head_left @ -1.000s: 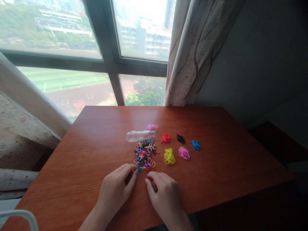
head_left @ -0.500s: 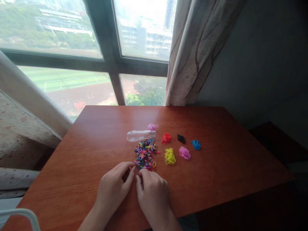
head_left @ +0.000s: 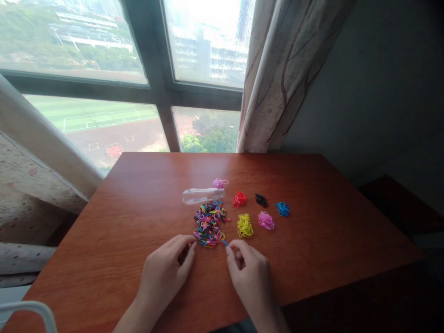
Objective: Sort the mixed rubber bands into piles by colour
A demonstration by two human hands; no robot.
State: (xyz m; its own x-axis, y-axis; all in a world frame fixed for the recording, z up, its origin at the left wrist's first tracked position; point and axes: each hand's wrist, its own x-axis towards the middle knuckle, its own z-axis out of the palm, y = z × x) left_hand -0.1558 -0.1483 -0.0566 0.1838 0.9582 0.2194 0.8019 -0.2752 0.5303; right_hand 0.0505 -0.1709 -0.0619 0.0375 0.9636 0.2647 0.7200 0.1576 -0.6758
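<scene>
A blue rubber band (head_left: 225, 242) is pinched by the right hand (head_left: 250, 268) beside a mixed pile (head_left: 209, 222) on the table (head_left: 301, 259); the grip of the left hand (head_left: 167, 263) cannot be told. Picking-out seems under way; a steady pinch is called for.

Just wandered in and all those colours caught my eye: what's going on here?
Someone is handling small coloured bands on a table. The right hand pinches a blue band; the left hand is at the near edge of a mixed pile. To its right lie separate piles: red, yellow, black, pink, blue. A clear container lies behind the mixed pile.
</scene>
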